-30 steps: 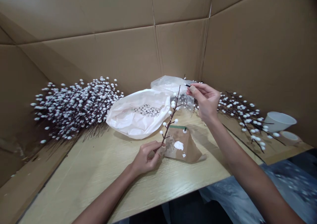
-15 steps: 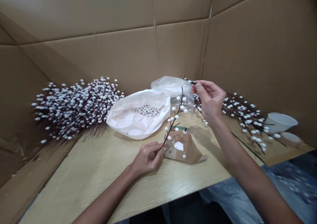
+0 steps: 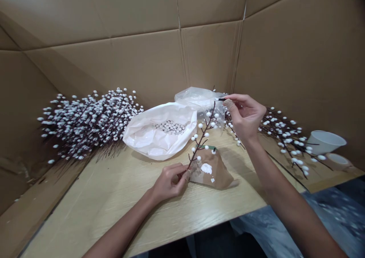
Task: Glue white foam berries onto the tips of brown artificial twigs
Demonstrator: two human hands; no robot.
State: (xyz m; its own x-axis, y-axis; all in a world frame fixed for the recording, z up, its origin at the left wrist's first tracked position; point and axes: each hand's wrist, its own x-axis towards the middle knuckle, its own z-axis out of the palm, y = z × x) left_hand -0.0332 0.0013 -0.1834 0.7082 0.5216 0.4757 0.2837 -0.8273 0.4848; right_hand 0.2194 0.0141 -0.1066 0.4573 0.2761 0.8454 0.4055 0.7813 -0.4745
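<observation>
My left hand (image 3: 169, 182) pinches the base of a thin dark twig (image 3: 201, 138) that carries several small white balls and rises up to the right. My right hand (image 3: 244, 115) is closed on a small dark stick with a white tip (image 3: 219, 99), held just beside the twig's top end. Below the twig lies a brown cardboard piece (image 3: 212, 171) with a dab of white paste on it. Behind it sits a white plastic bag (image 3: 160, 130) holding several loose white balls.
A big pile of beaded twigs (image 3: 85, 123) lies at the left, and more twigs (image 3: 285, 138) at the right. A clear bag (image 3: 199, 100) is at the back. A white bowl (image 3: 326, 140) and tape roll (image 3: 336, 160) stand far right. Cardboard walls (image 3: 159, 56) enclose the wooden table (image 3: 114, 197).
The twig has tilted to the right, its top now closer to my right hand. My right hand has shifted slightly right with the small stick. The left hand has stayed in place.
</observation>
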